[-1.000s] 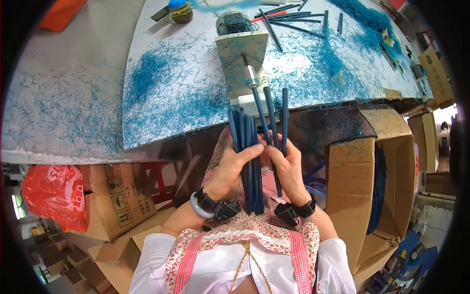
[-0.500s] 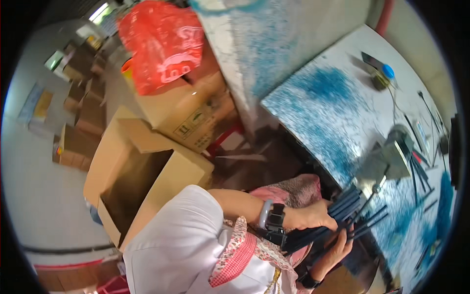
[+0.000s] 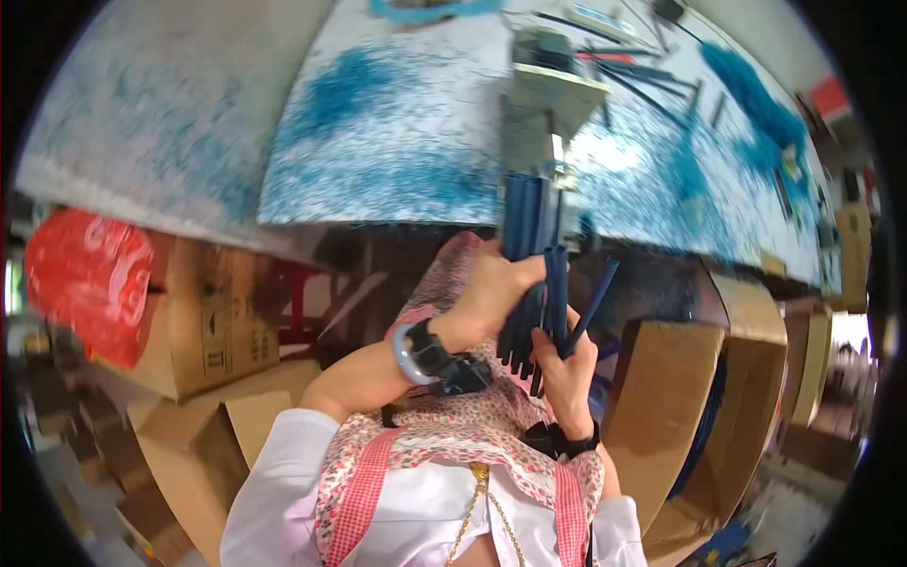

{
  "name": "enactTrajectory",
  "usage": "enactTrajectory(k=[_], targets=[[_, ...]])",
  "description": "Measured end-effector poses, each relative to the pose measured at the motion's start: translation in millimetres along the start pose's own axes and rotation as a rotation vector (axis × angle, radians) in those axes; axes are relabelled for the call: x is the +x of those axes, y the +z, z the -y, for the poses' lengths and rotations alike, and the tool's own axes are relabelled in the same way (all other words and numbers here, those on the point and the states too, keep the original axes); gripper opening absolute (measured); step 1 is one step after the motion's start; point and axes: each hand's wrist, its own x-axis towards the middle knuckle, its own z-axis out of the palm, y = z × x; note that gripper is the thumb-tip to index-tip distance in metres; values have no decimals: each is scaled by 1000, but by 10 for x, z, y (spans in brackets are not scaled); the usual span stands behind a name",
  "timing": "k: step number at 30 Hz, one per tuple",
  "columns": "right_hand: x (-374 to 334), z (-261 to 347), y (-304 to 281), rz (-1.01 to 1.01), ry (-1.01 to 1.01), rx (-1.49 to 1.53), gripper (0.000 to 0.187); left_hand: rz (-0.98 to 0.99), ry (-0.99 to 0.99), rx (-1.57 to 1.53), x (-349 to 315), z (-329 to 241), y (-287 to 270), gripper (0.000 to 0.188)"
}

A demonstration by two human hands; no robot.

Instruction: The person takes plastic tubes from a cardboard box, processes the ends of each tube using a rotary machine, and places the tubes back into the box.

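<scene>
From the middle of the head view, a red plastic bag [image 3: 90,283] sits at nine o'clock and a cardboard carton [image 3: 179,472] at eight; half a second ago the view was swung toward these, and it now faces the bench again. Toward eleven, blue scrap [image 3: 350,85] is strewn over a white board [image 3: 453,113]. Near the centre, the left hand [image 3: 505,288] is wrapped firmly around a bundle of dark blue rods [image 3: 524,217], whose upper ends now overlap the board's edge, higher against it than a second ago. At one o'clock stands a motor [image 3: 543,47] with a silver chuck [image 3: 555,146]; a rod's tip showed just below that chuck a second ago, but with the bundle's ends crowding in there now, whether any rod meets it cannot be told. At four o'clock the right hand [image 3: 572,378] is closed on a smaller cluster of rods [image 3: 556,283], one angled out toward two. A second ago its rods stood fanned apart; most now lie close against the bundle, so the two lots seem to be coming together, a judgement the blur leaves uncertain. Beyond, also at four, another carton [image 3: 671,397] holds dark strands.
</scene>
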Motion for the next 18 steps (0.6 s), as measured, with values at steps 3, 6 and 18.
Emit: enactTrajectory(k=[3,6,18], targets=[[-42,11,-129,4,151,248,28,37,-33,2,-22,65,84,19],[19,118,-109,32,216,391,28,53,-53,-36,-138,83,21,22],[-64,106,-89,89,208,321,25,10,-26,209,-258,36,-177,24]])
